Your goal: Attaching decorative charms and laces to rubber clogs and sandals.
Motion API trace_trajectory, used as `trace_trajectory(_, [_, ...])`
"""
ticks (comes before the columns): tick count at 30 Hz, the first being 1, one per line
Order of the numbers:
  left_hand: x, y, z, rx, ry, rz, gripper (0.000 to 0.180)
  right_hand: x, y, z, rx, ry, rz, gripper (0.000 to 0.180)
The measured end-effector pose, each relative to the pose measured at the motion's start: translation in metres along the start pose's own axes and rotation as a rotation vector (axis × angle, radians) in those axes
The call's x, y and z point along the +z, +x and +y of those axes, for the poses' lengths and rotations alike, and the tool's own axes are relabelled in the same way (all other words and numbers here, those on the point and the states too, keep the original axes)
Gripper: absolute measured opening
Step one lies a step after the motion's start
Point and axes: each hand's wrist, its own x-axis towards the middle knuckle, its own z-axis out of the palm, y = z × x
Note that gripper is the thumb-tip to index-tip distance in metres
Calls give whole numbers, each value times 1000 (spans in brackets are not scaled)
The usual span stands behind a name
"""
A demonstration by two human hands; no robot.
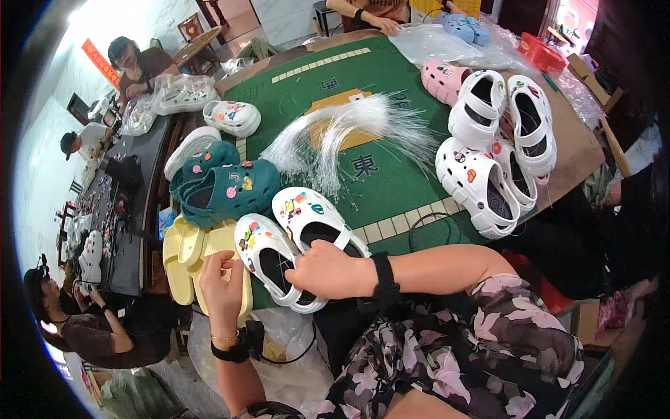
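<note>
Two white clogs, a left one (259,241) and a right one (301,209), lie side by side at the table's near edge, with colourful charms on their toes. My right hand (328,269) is closed in a fist over their openings and heel straps. A thin pale strand shows faintly by its fingertips; what the fist holds is hidden. My left hand (222,283) is raised beside the left clog, above pale yellow slides (183,244), its fingers bent inward. Anything between those fingers is too small to make out. Beyond the clogs lies a loose bundle of clear plastic strands (349,126).
Teal clogs (237,188) and a white clog (234,117) line the green table's (391,202) left side. Several white clogs (478,185) and a pink clog (443,80) stand right. At the far edge, a person's hand (384,24) rests near blue clogs (464,29).
</note>
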Motion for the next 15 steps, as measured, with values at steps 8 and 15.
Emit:
trace_trajectory(8, [-10, -1, -12, -36, -19, 82, 14, -117, 1, 50, 102, -32, 79, 11])
trace_trajectory(15, [-25, 43, -57, 17, 88, 139, 20, -231, -20, 106, 198, -62, 374, 24])
